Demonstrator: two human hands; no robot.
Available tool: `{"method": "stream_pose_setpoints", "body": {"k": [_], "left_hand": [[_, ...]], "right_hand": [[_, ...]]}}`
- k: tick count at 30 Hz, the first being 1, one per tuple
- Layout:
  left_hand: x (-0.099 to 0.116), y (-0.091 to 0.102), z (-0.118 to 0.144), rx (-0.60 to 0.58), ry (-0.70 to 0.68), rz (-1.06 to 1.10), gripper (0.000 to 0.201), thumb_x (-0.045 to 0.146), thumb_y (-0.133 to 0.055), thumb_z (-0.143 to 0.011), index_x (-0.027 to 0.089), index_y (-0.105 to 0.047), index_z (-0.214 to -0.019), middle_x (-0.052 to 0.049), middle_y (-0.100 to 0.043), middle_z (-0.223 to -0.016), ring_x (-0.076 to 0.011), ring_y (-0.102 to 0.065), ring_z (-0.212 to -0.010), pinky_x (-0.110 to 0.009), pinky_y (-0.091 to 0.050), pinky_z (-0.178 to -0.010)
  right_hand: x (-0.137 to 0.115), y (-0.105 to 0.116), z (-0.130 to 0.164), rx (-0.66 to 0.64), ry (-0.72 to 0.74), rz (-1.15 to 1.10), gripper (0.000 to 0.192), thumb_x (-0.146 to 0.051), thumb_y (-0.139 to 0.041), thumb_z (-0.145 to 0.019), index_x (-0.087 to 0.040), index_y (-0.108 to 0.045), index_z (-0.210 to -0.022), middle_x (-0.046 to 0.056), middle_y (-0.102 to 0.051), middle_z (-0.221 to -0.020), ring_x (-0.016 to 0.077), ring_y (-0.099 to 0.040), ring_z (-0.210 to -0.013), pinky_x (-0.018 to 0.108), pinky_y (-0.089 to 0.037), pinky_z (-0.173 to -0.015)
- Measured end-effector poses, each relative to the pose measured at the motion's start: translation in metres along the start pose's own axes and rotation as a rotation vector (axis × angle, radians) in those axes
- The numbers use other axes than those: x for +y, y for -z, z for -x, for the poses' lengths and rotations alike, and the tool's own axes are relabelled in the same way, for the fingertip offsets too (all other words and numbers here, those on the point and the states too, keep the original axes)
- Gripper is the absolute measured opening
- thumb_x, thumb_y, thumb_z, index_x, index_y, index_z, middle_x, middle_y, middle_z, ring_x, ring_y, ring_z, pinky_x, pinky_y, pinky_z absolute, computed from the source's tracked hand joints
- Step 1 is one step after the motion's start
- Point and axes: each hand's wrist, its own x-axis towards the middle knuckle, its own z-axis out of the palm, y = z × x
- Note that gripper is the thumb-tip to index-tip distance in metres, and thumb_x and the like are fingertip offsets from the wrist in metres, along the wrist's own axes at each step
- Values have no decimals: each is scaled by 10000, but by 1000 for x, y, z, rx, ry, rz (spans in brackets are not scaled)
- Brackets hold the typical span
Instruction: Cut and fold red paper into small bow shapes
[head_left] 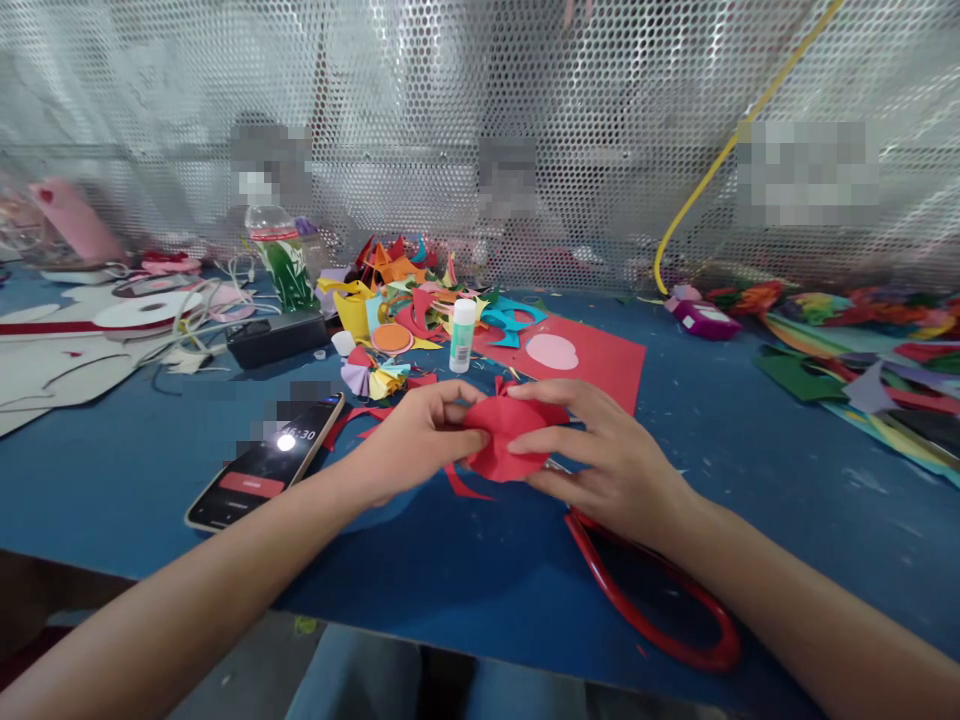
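- The scene is brightly and evenly lit; daylight filters through the translucent sheeting behind the perforated metal screen (480, 120), which looks washed out near the top.
- Shadows are soft: a faint dark patch lies on the blue table (750, 450) under the forearms and hands.
- The phone (266, 465) screen carries a small white glare spot.
- Wide-angle distortion bends the table edge and stretches the forearms toward the lower corners.
- Several rectangular patches are pixelated, on the screen and beside the phone.
- Far clutter at the right edge looks slightly soft; the centre is sharp.
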Motion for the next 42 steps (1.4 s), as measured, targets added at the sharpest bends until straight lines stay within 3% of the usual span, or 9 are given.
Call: {"method": "stream_pose_setpoints", "body": {"k": [6, 9, 15, 33, 39, 42], "left_hand": [[6, -6, 6, 11, -133, -230, 170, 231, -549, -811, 134, -577, -948, -5, -595, -777, -69, -507, -645, -195, -400, -578], [5, -8, 8, -31, -161, -211, 233, 278, -631, -762, 142, -585, -946, -23, -623, -857, -94, -549, -741, -204, -432, -637], [1, -7, 8, 32, -152, -230, 138, 210, -641, -754, 136, -623, -869, -5, -666, -741, -78, -584, -655, -175, -437, -588], [5, -9, 9, 91, -105, -331, 203, 324, -601, -787, 131, -663, -786, -29, -678, -675, -106, -609, -624, -185, -449, -559], [2, -7, 10, -28, -121, -479, 259, 364, -646, -743, 112, -633, -683, 31, -546, -552, -64, -469, -510, -175, -332, -456], [1, -6, 8, -65, -121, -512, 240, 332, -588, -796, 112, -663, -738, 6, -600, -623, -84, -524, -579, -181, -383, -504]], "right_hand": [[-4, -2, -3, 87, -300, -272, 61, -257, -629, -770, -234, -608, -718, 55, -642, -1010, 203, -618, -944, 381, -492, -850], [-6, -5, -3, 130, -441, -447, 117, -287, -655, -740, -225, -567, -692, 46, -649, -925, 211, -624, -930, 366, -514, -814], [-11, -7, -5, 149, -608, -682, 152, -288, -672, -714, -210, -551, -761, 11, -641, -773, 155, -644, -711, 293, -550, -673], [-18, -3, -5, 152, -624, -667, 106, -271, -648, -744, -234, -562, -795, -5, -668, -801, 147, -664, -685, 280, -562, -657], [-19, -2, -4, 124, -588, -576, 82, -281, -639, -754, -258, -566, -782, -2, -676, -789, 177, -666, -694, 310, -572, -638], [-18, -3, -2, 93, -544, -581, 104, -285, -630, -763, -269, -560, -838, 5, -680, -823, 179, -669, -720, 312, -572, -664]]}}
